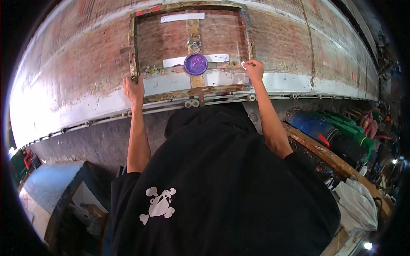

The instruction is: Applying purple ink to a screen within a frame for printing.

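Note:
My left hand [133,90] grips the lower left part of a paint-stained wooden frame [132,48], which lies on a long printing table [105,51]. Between the thumb and fingers of my right hand [255,69] is a small white piece [243,65], just inside the frame's right side. A round purple tub [196,65] with glossy purple paint rests on the frame's middle bar [194,35]. It overlaps a white strip [218,58] smeared with purple. Another white strip [182,17] lies across the bar near the frame's far side.
A metal rail [224,99] with small rollers runs along the table's near edge. To the right below are a blue drum [307,124], green crates [349,128], a wooden beam [336,156] and white cloth [357,204]. At lower left stands a blue-topped piece [54,179].

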A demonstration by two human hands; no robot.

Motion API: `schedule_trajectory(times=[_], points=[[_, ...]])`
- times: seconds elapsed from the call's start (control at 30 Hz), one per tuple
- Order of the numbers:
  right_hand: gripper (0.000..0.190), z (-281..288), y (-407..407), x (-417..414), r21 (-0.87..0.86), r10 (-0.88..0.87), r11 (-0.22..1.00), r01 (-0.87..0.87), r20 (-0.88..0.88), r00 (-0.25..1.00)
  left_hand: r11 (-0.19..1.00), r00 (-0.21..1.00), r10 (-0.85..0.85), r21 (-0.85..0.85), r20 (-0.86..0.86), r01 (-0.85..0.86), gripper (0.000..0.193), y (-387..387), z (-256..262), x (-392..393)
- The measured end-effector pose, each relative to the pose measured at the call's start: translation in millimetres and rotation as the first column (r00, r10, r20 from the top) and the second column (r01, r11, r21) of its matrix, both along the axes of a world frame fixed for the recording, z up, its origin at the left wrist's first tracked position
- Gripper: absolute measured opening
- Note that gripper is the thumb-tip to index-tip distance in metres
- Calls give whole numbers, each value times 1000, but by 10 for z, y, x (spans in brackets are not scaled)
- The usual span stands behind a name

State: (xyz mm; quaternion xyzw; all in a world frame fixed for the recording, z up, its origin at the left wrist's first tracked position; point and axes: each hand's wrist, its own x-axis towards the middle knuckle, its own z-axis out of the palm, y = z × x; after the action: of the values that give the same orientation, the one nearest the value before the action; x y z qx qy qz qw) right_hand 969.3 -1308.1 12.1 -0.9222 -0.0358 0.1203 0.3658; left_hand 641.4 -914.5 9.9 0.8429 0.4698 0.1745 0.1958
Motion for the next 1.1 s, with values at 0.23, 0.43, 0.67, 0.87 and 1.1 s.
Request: schedule_trajectory(times=[0.23,0.43,0.67,0.87,1.1], points=[[14,381,-929,1041,61,-38,998,32,92,995,1000,997,-27,17,75,26,39,-768,133,1085],[15,480,-1941,1836,91,-101,991,100,7,995,995,988,-52,93,147,38,40,-1967,17,1925],[18,57,-2350,1571,44,-1,999,0,25,1000,996,999,-53,74,5,53,36,-2239,50,1674],[21,7,-2440,1516,81,-14,997,15,-15,1000,998,996,-51,34,-71,54,34,-2269,68,1661],[18,-164,-2585,1306,195,14,981,-15,8,1000,998,993,-57,6,-107,58,36,-2312,133,1640]])
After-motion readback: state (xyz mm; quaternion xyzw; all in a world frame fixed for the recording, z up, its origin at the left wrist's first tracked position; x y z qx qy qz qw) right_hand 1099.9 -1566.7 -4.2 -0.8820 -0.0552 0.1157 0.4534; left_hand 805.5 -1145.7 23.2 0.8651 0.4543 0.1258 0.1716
